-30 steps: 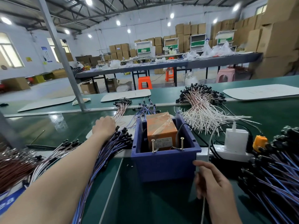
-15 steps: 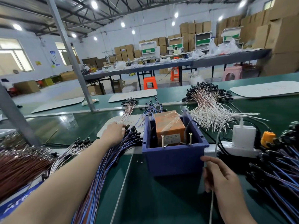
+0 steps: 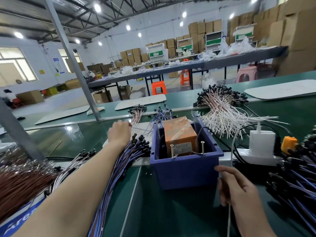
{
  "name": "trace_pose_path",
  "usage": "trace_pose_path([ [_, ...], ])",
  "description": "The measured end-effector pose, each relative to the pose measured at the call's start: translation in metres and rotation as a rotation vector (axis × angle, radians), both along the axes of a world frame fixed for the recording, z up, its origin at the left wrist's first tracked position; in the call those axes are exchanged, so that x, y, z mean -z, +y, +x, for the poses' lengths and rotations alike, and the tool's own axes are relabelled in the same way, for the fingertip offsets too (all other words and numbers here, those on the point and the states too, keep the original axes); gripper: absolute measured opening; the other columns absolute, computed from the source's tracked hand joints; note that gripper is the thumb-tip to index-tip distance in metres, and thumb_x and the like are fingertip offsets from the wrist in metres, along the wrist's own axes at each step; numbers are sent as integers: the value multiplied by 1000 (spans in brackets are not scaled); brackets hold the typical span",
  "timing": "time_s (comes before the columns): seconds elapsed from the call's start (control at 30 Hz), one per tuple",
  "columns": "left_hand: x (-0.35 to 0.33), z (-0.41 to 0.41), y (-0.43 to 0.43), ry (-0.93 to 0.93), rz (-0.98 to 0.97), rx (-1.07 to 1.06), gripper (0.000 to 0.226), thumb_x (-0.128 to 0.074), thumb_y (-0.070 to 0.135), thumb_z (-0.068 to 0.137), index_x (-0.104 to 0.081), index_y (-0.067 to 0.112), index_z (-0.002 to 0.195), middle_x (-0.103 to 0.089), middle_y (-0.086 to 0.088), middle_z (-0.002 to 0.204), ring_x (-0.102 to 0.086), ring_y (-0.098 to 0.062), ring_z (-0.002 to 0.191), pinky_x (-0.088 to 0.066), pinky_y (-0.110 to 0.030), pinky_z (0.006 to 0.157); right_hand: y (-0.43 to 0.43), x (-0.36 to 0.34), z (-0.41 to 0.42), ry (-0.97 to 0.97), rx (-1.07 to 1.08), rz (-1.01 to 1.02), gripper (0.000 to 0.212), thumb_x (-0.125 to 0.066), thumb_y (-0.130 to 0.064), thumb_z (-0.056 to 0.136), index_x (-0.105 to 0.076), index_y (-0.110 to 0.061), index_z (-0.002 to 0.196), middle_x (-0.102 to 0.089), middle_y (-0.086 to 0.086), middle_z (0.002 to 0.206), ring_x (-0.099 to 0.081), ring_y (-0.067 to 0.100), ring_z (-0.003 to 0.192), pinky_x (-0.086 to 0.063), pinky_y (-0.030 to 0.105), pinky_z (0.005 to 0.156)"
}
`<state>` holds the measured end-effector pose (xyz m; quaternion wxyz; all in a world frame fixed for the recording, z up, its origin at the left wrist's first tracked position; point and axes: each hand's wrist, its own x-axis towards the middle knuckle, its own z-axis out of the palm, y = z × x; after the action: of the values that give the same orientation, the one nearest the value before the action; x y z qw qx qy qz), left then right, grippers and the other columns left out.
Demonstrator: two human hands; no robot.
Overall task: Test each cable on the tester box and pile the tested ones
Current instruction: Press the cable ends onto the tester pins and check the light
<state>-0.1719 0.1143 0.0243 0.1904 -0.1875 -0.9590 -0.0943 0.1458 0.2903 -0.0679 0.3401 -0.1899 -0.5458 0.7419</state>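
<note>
The tester box is a blue bin (image 3: 186, 170) holding an orange unit (image 3: 179, 134), with two upright screws (image 3: 172, 151) at its near edge. My left hand (image 3: 119, 132) reaches past the bin's left side to a small pile of pinkish cables (image 3: 137, 112); its fingertips are hidden behind the back of the hand. Under that forearm lies a long bundle of blue cables with black ends (image 3: 131, 151). My right hand (image 3: 239, 190) rests by the bin's near right corner, fingers loosely curled. A thin white cord (image 3: 228, 219) runs past it.
More blue cables (image 3: 294, 178) are heaped at the right, white-pink ones (image 3: 222, 113) behind the bin, brown wires (image 3: 20, 182) at the left. A power strip with a white charger (image 3: 261, 142) and orange plug (image 3: 289, 142) sits right of the bin. A steel post (image 3: 71, 57) stands behind my left hand.
My left hand has left the black ends of the blue bundle and moved forward to the small pinkish pile. The right hand has stayed by the bin's corner.
</note>
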Motion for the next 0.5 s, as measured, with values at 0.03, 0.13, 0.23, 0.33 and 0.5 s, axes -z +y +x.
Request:
trace_pose_path([
  [0.03, -1, -6, -2, -24, -2, -70, 27, -44, 15, 104, -63, 15, 122, -58, -15, 129, -51, -33, 120, -44, -46, 95, 0, 0, 0, 2, 2, 3, 35, -50, -10, 103, -77, -26, 87, -56, 6, 56, -41, 16, 38, -34, 19, 37],
  [0.13, 8, -20, -14, -321, -15, -266, 37, -45, 10, 100, -61, 18, 132, -47, -18, 146, -40, -36, 135, -34, -50, 113, 2, 1, -2, 10, 4, -3, 38, -48, -8, 103, -77, -26, 85, -56, 8, 55, -39, 16, 36, -33, 18, 36],
  [0.23, 24, -21, -11, -384, 97, -231, 37, -45, 13, 97, -68, 21, 125, -56, -15, 140, -46, -38, 130, -40, -47, 110, 3, 1, -3, 4, 5, -4, 39, -48, -8, 103, -77, -27, 84, -56, 6, 54, -40, 15, 35, -33, 18, 35],
  [0.33, 26, -13, -6, -223, 272, -88, 30, -44, 19, 97, -71, 17, 109, -69, -13, 115, -60, -36, 107, -51, -45, 95, 3, 3, -4, -2, 4, -4, 36, -48, -10, 103, -76, -26, 86, -57, 5, 55, -42, 14, 37, -35, 20, 36],
  [0.5, 30, -4, 1, -298, 187, 42, 38, -46, 33, 100, -63, 8, 75, -69, -16, 86, -64, -35, 87, -47, -35, 74, 2, 2, -2, -8, 6, 11, 35, -49, -11, 103, -76, -26, 86, -57, 4, 56, -42, 14, 38, -35, 19, 36],
])
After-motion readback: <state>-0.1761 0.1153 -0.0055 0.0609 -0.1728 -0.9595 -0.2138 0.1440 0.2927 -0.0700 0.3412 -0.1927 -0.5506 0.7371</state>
